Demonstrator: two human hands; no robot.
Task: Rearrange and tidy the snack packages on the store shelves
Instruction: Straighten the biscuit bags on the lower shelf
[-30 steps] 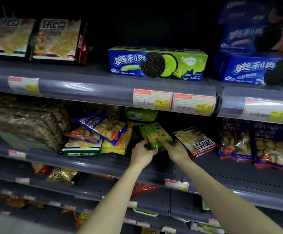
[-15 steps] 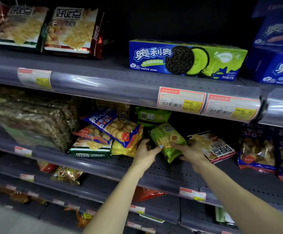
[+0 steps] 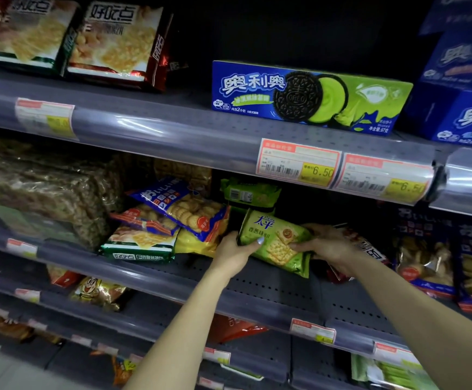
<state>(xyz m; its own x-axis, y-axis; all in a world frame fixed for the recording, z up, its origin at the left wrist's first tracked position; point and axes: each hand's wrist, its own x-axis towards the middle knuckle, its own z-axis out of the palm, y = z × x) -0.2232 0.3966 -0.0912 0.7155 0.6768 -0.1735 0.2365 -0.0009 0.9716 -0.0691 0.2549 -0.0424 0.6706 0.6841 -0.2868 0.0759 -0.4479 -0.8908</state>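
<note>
A green cracker packet (image 3: 278, 243) is held tilted just above the middle shelf (image 3: 260, 288). My left hand (image 3: 236, 253) grips its left end, thumb across the front. My right hand (image 3: 327, 244) holds its right end with fingers curled over the top edge. A second green packet (image 3: 250, 192) stands behind it, further back. To the left lies a messy heap: a blue cookie bag (image 3: 185, 205), a yellow packet (image 3: 198, 243) beneath it and a green-edged cracker pack (image 3: 139, 244). A red-and-white packet (image 3: 370, 249) lies partly hidden behind my right wrist.
An Oreo box with green cream (image 3: 310, 97) sits on the upper shelf, with blue Oreo boxes (image 3: 463, 80) to its right and cracker bags (image 3: 116, 43) to its left. A large clear bag of brown snacks (image 3: 46, 190) fills the middle shelf's left; blue cookie bags (image 3: 440, 260) stand right.
Both hands have lifted the green cracker packet and drawn it forward and slightly right. The camera has moved closer and shifted left.
</note>
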